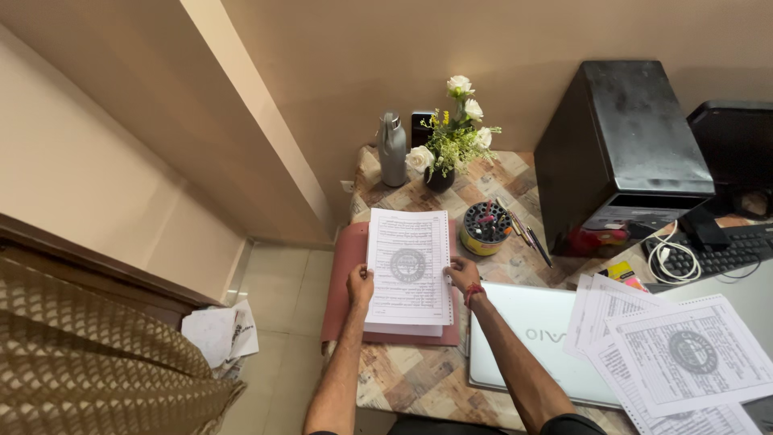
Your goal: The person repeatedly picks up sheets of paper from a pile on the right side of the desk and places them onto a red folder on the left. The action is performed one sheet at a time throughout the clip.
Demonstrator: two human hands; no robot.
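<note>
A stack of printed white sheets (pixel 408 262) with a round grey seal lies on a reddish-pink folder (pixel 345 266) at the left end of the patterned table (pixel 411 379). My left hand (pixel 359 283) grips the stack's left edge. At the right edge, my right hand (pixel 464 274), with a red thread at the wrist, holds the same sheets.
A pen holder (pixel 485 227), loose pens (pixel 527 232), a grey bottle (pixel 392 148) and a flower vase (pixel 451 141) stand behind. Right of the stack lie a white closed laptop (pixel 531 346), more printed sheets (pixel 676 354), a black computer tower (pixel 620 153) and a keyboard (pixel 729 251). Crumpled paper (pixel 219 332) lies on the floor.
</note>
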